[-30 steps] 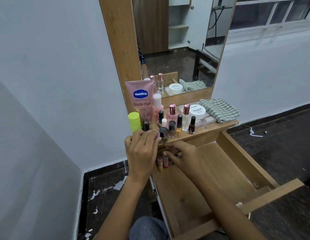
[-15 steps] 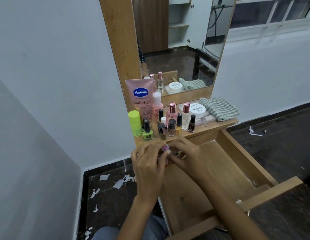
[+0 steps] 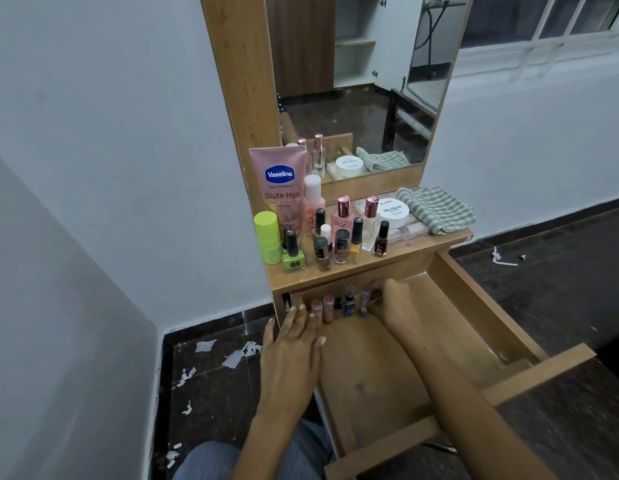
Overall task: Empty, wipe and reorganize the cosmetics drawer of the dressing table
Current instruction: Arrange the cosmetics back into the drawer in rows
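Note:
The wooden drawer [image 3: 474, 306] is pulled out below the dressing table top [image 3: 339, 275]. Several small nail polish bottles [image 3: 337, 306] stand in a row at the drawer's back left corner. My right hand [image 3: 393, 303] reaches to the right end of that row, its fingers closed around a purple bottle [image 3: 364, 301]. My left hand [image 3: 294, 344] lies flat with fingers apart over the drawer's left edge, just in front of the row, holding nothing. On the table top stand a pink Vaseline tube [image 3: 280, 188], a lime-green bottle [image 3: 293, 259] and more polish bottles [image 3: 349, 244].
A striped green cloth [image 3: 436, 209] and a white nail polish remover jar [image 3: 393, 213] lie at the top's right. The mirror [image 3: 360, 81] stands behind. White paper scraps [image 3: 232, 355] litter the dark floor at left. My knee in jeans [image 3: 211, 459] is below.
Both hands dropped from working together at the table's front edge into the drawer. The left hand opened and moved left; a row of bottles now stands in the back left corner.

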`<state>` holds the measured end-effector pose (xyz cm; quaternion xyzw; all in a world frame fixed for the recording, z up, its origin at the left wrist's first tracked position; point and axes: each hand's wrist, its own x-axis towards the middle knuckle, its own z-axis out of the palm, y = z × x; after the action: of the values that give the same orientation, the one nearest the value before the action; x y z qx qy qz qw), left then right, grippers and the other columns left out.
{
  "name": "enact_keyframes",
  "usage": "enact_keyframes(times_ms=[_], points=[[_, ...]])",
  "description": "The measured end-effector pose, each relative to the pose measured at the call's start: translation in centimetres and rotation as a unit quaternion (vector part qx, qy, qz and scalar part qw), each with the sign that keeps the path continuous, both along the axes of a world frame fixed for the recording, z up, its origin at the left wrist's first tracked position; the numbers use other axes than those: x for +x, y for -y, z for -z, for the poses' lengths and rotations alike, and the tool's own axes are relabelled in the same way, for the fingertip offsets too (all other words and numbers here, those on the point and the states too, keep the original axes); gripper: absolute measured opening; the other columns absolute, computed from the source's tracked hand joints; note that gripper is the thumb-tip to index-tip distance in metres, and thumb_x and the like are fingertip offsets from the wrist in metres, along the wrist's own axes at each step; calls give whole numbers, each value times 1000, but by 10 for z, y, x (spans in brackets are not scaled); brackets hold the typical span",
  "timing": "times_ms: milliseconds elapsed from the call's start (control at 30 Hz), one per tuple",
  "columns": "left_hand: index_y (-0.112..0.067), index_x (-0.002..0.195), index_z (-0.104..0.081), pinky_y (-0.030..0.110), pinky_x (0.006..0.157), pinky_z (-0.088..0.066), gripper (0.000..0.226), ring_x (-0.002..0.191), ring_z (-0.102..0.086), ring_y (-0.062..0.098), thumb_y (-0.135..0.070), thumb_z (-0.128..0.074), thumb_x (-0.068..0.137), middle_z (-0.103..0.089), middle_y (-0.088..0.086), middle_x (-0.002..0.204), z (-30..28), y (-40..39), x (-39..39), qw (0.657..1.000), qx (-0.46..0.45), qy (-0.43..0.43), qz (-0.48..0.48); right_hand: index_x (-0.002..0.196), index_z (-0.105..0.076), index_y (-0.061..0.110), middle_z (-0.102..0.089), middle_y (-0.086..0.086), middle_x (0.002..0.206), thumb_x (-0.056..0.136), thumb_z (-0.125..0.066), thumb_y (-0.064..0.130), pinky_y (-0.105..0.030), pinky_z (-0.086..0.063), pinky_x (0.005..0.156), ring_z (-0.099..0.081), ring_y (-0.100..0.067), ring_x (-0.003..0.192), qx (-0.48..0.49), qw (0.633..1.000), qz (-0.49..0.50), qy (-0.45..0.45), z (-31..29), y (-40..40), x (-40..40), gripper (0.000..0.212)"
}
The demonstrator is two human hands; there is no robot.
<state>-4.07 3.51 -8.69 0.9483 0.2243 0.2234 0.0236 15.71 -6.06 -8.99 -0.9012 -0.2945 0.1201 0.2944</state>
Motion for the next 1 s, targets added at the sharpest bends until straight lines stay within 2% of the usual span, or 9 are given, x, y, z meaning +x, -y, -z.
enact_keyframes(times_ms=[167,300,433,533,600,667,767,900,1000], points=[[-15,112,-70,45,97,-43,45,116,-60,19,-32,-36,88,-64,5,123,-4,0,-1,1000,-15,21,-7,86,-71,22,-72,-3,88,72,-75,8,-39,-56,77,-67,-20,84,4,1000,-18,19,3,-3,-1,20],[-15,114,-68,36,96,-41,40,117,-58,19,-29,-39,91,-63,3,126,-12,0,-1,997,-47,60,-6,91,-72,17,-72,-4,91,72,-76,4,-37,-56,80,-67,-19,85,-1,1000,-24,8,2,-1,0,23],[-12,113,-69,35,91,-41,34,112,-58,21,-24,-45,92,-64,5,123,-22,-3,-1,991,-60,117,-14,95,-69,16,-69,1,87,67,-70,-7,-41,-57,75,-67,-19,82,19,999,32,1,-1,9,0,37],[-10,114,-66,36,86,-44,31,107,-57,23,-20,-49,91,-64,6,117,-34,-5,1,984,-47,167,-23,91,-67,18,-70,2,85,71,-67,-3,-41,-57,72,-67,-20,81,46,996,52,52,-13,21,-12,29],[-10,120,-62,36,88,-42,33,111,-51,22,-18,-47,92,-61,7,123,-44,-8,5,981,-34,187,-37,92,-68,17,-70,3,86,76,-70,4,-34,-56,71,-66,-15,80,97,991,29,89,-23,23,-34,20],[-8,130,-55,36,94,-39,39,118,-47,23,-18,-42,94,-54,9,133,-54,-13,12,979,-13,194,-54,91,-69,15,-69,5,85,79,-72,8,-22,-53,68,-63,-8,76,164,979,-24,119,-32,22,-61,14],[-4,140,-43,38,100,-37,46,126,-42,26,-11,-43,94,-41,13,146,-62,-22,25,983,21,176,-51,91,-70,17,-68,7,84,79,-73,7,-3,-44,67,-58,2,74,186,965,-105,153,-34,19,-81,16],[-5,144,-36,44,104,-37,60,135,-36,29,-4,-56,88,-33,12,151,-64,-37,36,990,52,131,-23,96,-70,17,-70,8,85,77,-75,5,3,-42,69,-59,3,77,213,961,-110,139,-32,20,-76,23],[-5,140,-42,47,103,-39,58,134,-40,29,-3,-63,86,-42,11,147,-67,-46,40,991,67,116,-15,100,-70,20,-66,16,84,77,-76,9,1,-44,68,-58,11,71,223,961,-98,135,-30,20,-75,27]])
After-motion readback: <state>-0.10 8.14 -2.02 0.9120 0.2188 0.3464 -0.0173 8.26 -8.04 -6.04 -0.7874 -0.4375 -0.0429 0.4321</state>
